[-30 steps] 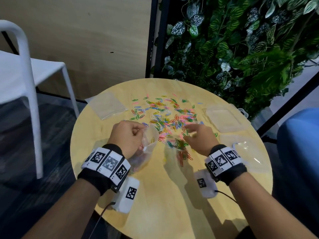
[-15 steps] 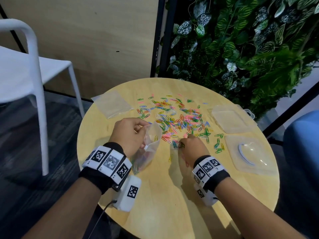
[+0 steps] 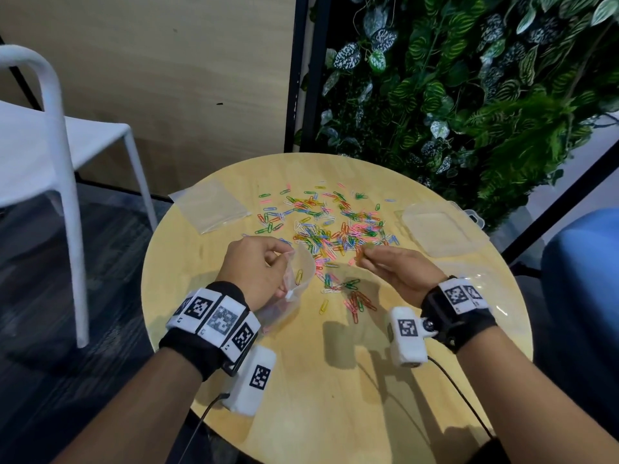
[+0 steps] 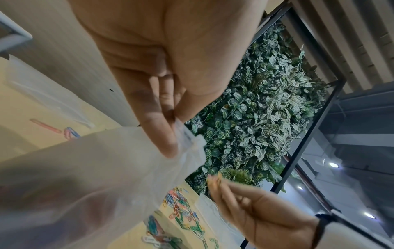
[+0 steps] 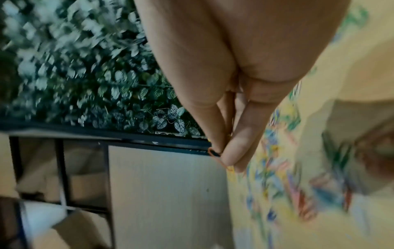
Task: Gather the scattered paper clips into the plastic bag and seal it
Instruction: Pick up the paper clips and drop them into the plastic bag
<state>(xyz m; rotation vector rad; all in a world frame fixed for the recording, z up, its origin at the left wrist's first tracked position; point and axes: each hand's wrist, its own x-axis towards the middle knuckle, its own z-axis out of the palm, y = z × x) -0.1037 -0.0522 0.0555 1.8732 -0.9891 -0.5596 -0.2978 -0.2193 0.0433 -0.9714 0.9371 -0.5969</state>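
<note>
**A:** How is the plastic bag held, and where?

**B:** The clear bag is held above the near-left part of the round wooden desk, its mouth open and turned toward the pile. Its upper edge is pinched between thumb and fingers of the left hand. A few paper clips can be made out through the film.

**A:** And the paper clips?

**B:** They are seen scattered in many colours across the middle and far part of the desk, with a smaller cluster lying nearer, between the two hands. A single yellow clip lies apart from that cluster.

**A:** What is shown of the right hand?

**B:** It is raised just right of the bag's mouth. Its fingers are pressed together at the tips, and a small bunch of clips is pinched between them and the thumb. How many are held cannot be told.

**A:** What else is carried by the desk?

**B:** A spare flat bag is placed at the far left edge. A clear lidded box is placed at the far right, with a clear sheet nearer beside it. A white chair stands to the left; a leafy wall rises behind.
</note>
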